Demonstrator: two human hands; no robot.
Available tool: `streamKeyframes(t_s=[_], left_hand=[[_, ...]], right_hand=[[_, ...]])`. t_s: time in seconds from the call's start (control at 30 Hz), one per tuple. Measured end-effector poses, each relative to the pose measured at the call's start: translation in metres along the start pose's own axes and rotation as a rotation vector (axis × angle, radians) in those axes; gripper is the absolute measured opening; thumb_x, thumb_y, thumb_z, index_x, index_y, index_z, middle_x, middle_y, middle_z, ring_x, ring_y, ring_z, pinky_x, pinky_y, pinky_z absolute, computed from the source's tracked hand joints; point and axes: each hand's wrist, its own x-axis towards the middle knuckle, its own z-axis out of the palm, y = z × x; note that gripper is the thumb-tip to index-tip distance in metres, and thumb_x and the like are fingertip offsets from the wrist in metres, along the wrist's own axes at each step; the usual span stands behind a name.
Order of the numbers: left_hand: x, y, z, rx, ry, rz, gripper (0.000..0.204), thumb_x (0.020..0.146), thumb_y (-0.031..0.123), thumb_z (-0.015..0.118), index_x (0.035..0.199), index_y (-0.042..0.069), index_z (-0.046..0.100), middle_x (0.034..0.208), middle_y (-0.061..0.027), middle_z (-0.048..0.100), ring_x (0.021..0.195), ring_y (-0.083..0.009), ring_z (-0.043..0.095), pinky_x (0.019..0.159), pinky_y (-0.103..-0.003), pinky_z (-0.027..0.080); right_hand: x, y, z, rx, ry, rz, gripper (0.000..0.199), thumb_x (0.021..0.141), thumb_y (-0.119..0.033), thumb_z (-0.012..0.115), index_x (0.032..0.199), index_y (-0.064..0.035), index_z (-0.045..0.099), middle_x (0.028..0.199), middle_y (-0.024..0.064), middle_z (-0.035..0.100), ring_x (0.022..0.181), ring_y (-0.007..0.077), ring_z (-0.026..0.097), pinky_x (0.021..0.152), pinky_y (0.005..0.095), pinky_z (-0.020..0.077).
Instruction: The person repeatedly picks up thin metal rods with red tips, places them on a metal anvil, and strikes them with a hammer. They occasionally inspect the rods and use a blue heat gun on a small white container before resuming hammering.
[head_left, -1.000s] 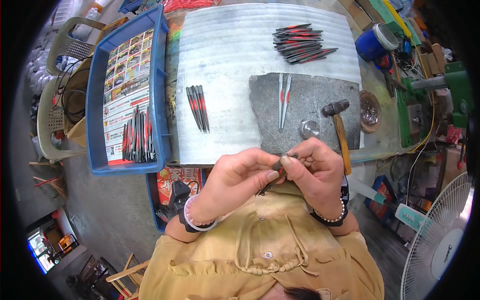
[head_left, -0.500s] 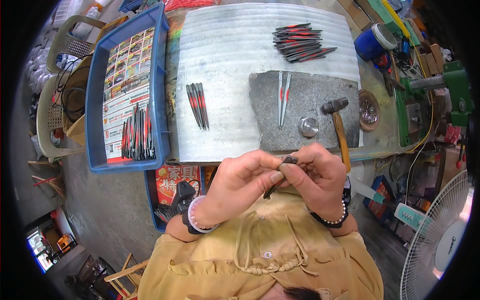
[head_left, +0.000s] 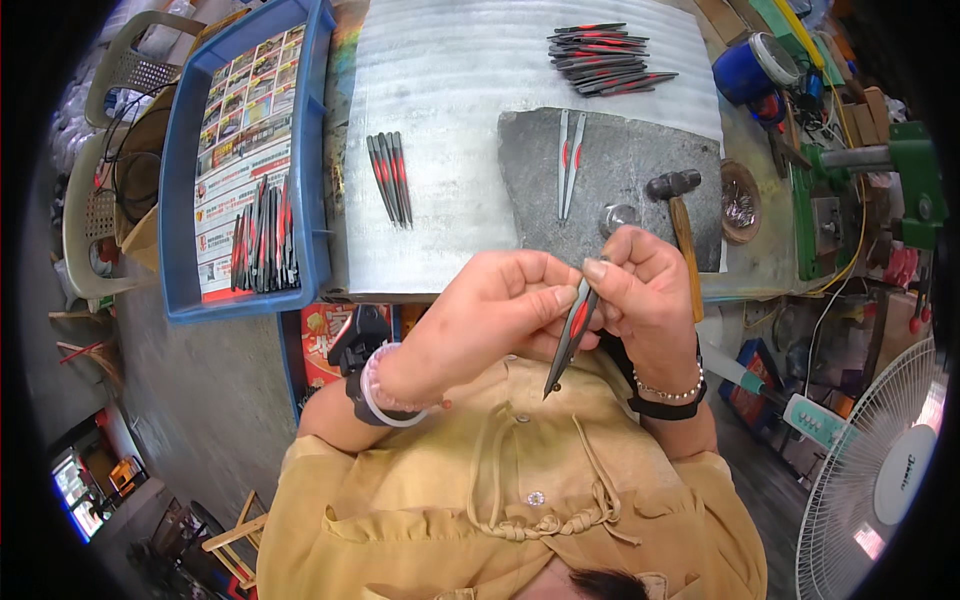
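A slim, pointed black piece with a red inlay slants between my hands, its tip hanging toward my chest. My left hand pinches its upper half between thumb and fingers. At the top end, my right hand closes thumb and forefinger on the same piece. A small dark knob shows near the lower tip. Beyond my hands, two silver pieces with red inlays lie side by side on a dark grey slab. My right hand partly covers a round metal disc there.
A hammer rests across the slab's right side. Black-and-red pieces lie in a small group and a larger pile on white foam sheet. A blue tray holds more. A round dish and a fan are at right.
Both hands have moved slightly up and away from my body. The black-and-red piece, mostly hidden before, now shows lengthwise with its tip pointing down. The table view has shifted upward.
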Motion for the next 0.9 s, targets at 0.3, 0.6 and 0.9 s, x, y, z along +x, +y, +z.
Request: streamKeyframes(t_s=[0.3, 0.6, 0.9], left_hand=[[0.012, 0.0, -0.008, -0.035, -0.046, -0.039, 0.021, 0.094, 0.007, 0.057, 0.107, -0.009, 0.058, 0.101, -0.0186, 0.068, 0.088, -0.0242, 0.07, 0.072, -0.027, 0.058], [0.02, -0.002, -0.014, -0.152, -0.043, -0.093, 0.02, 0.094, 0.002, 0.053, 0.107, -0.013, 0.058, 0.1, -0.0217, 0.068, 0.088, -0.0271, 0.07, 0.071, -0.026, 0.059], [0.016, 0.001, -0.011, -0.121, -0.084, -0.069, 0.02, 0.094, 0.003, 0.054, 0.106, -0.012, 0.059, 0.101, -0.0209, 0.067, 0.088, -0.0266, 0.071, 0.073, -0.028, 0.06]], right_hand=[[0.009, 0.01, -0.002, 0.136, 0.006, 0.073, 0.02, 0.09, -0.009, 0.062, 0.074, -0.0069, 0.051, 0.056, -0.003, 0.046, 0.043, 0.0026, 0.037, 0.039, 0.019, 0.0271], [0.014, 0.016, -0.008, 0.145, 0.027, 0.076, 0.019, 0.09, -0.01, 0.062, 0.074, -0.0066, 0.052, 0.055, -0.0029, 0.045, 0.041, 0.0031, 0.036, 0.037, 0.0201, 0.0268], [0.007, 0.013, -0.001, 0.102, 0.071, -0.008, 0.019, 0.09, -0.007, 0.062, 0.074, -0.006, 0.052, 0.057, -0.0017, 0.048, 0.041, 0.003, 0.036, 0.037, 0.0199, 0.0267]])
